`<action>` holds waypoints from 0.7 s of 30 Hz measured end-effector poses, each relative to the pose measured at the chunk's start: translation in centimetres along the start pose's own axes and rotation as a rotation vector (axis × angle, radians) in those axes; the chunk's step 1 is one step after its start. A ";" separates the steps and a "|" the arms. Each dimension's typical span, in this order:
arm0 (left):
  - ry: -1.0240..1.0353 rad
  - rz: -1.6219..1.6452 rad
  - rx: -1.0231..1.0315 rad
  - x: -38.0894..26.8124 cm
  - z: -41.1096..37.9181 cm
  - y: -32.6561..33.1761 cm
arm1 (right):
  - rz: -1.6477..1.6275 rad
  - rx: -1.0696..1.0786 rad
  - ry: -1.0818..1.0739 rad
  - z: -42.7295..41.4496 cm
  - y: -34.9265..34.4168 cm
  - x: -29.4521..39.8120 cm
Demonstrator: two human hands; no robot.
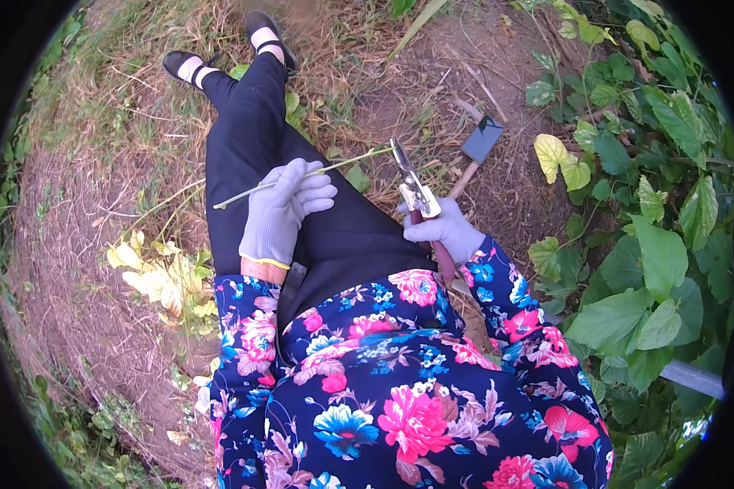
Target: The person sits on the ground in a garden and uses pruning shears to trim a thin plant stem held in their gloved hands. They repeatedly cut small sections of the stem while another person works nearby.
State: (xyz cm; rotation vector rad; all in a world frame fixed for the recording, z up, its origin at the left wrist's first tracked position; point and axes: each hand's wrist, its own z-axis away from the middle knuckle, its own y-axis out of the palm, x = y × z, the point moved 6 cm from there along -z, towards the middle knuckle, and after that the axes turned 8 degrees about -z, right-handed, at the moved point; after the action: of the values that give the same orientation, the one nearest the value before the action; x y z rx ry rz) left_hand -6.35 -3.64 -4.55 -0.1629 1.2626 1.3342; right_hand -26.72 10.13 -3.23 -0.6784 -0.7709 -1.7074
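In the head view my left hand [287, 205], in a pale grey knit glove with a yellow cuff edge, holds a thin green plant stem [348, 161] between thumb and fingers. The stem slants up to the right, and its far end lies at the blades of a pair of pruning shears [417, 192]. My right hand [443, 229], gloved alike, grips the dark red handles of the shears, blades pointing away from me. Whether the blades touch the stem is too fine to tell.
A sickle or similar tool with a wooden handle [463, 181] lies on the soil at the right, beneath a dark flat phone-like object [483, 139]. Broad-leaved vines [657, 263] crowd the right side. Yellowed leaves [162, 278] lie left of my legs [336, 226].
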 end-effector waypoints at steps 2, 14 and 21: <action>-0.005 0.002 -0.002 0.0 0.0 0.1 | 0.017 -0.022 0.013 -0.2 -0.3 -0.5; -0.011 -0.029 -0.032 0.4 0.0 -0.2 | -0.053 -0.055 0.089 0.0 -0.1 -0.6; -0.017 -0.025 -0.035 0.2 0.0 -0.1 | -0.044 0.022 0.001 -0.3 -0.3 -0.7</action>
State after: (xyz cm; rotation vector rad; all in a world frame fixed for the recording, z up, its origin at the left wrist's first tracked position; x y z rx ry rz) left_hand -6.32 -3.53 -4.75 -0.1914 1.2198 1.3345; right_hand -26.85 10.40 -4.01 -0.6500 -0.8081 -1.7361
